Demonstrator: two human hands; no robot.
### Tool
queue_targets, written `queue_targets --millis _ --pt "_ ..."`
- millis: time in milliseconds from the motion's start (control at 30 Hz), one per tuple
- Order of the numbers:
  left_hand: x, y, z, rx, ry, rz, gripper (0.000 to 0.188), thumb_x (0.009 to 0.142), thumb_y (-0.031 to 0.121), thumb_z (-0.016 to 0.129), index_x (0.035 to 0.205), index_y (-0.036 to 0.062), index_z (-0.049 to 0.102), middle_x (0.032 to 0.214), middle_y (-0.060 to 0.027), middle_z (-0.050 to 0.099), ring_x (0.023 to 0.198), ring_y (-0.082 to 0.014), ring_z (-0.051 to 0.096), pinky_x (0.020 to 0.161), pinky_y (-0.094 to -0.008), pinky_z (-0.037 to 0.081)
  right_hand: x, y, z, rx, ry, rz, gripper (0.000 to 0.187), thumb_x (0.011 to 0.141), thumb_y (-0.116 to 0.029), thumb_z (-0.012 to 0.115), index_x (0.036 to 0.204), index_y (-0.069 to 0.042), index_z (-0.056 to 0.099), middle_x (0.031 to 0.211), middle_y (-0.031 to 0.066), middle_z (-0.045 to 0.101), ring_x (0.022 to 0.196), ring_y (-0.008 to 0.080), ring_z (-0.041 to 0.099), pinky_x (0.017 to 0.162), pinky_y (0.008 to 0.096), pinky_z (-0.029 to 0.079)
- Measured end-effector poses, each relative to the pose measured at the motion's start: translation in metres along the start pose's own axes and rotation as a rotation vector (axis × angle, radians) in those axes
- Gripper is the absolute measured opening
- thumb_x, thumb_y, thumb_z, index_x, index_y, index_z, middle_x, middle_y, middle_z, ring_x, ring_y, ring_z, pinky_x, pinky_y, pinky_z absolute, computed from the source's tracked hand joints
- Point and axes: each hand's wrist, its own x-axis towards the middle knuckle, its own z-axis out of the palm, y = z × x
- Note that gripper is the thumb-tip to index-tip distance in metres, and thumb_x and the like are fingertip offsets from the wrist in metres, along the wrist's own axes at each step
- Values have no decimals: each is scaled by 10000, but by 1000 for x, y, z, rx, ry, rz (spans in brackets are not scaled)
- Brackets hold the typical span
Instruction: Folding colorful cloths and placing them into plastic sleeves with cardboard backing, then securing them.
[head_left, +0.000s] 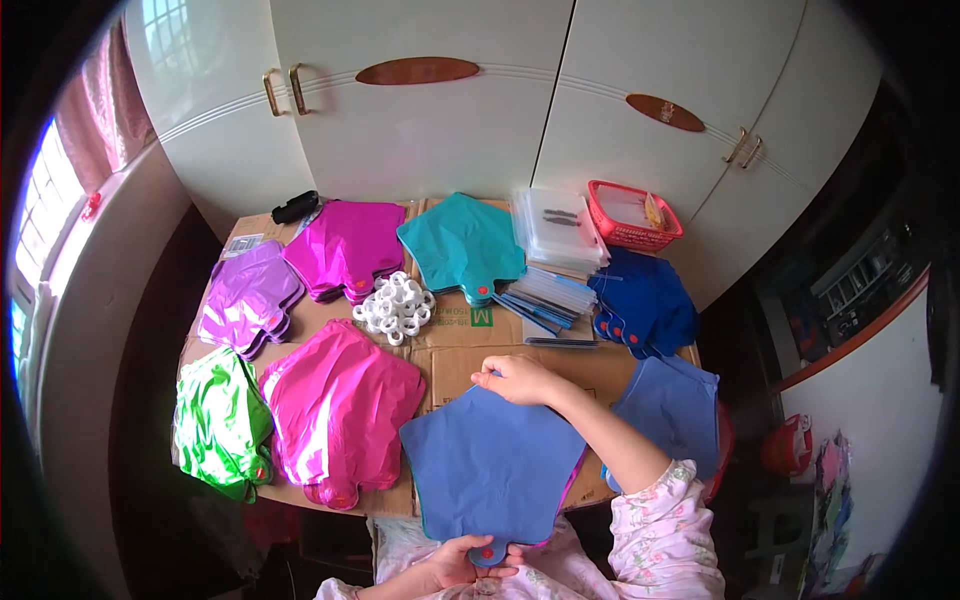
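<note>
A flat blue star-shaped foil balloon [490,455] is stretched out in front of me, partly over the table's front edge. Teal and magenta edges peek out from beneath it, so more balloons lie under it. My left hand [470,565] grips the rounded tab with a red dot at its near end, thumb on top. At the far point of the same balloon, my right hand [515,380] pinches the tip between thumb and fingers. More blue balloons [672,410] lie to the right, partly behind my right forearm.
Cardboard [450,360] covers the table. Around it lie piles of magenta [345,245], teal [465,245], purple [250,295], green [220,420], pink [345,405] and dark blue balloons [645,300]. White rings [397,305], clear plastic bags [558,225], thin sticks [550,300] and a red basket [635,235] stand farther back.
</note>
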Motion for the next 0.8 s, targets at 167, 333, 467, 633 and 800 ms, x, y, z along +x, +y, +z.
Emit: queue_targets --millis 167,333,467,633,800 --pt "4 -2 16 76 284 8 430 897 203 481 1170 -128 472 1149 -194 575 1079 -312 563 1020 -436 407 -10 -10 -12 -179 93 163 491 909 -484 422 879 -60 668 945 170 664 896 353 624 789 464 476" --pt "8 -5 17 81 317 -16 418 874 144 460 1172 -147 440 1129 -216 577 1067 -313 568 1014 -437 417 4 19 -2 -296 143 152 353 886 -370 509 844 -64 680 879 172 669 842 334 641 759 425 495" --pt "8 -3 30 47 292 22 415 897 174 458 1175 -133 425 1101 -220 584 1054 -318 571 1002 -450 425 0 18 -6 -220 156 84 353 844 -392 584 807 -54 678 819 166 670 789 324 647 713 427 500" --pt "12 -4 36 51 356 89 358 960 287 425 1117 -31 473 1001 -166 603 944 -281 588 948 -432 459 -7 7 -10 -83 207 87 329 804 -386 645 762 -60 662 789 156 666 767 313 646 706 418 500" --pt "17 -6 17 -7 150 77 343 982 344 387 1049 20 479 898 -122 578 826 -238 561 851 -414 489 -9 3 -11 -110 261 1 274 799 -325 670 739 -59 646 745 149 658 743 307 641 687 417 494"
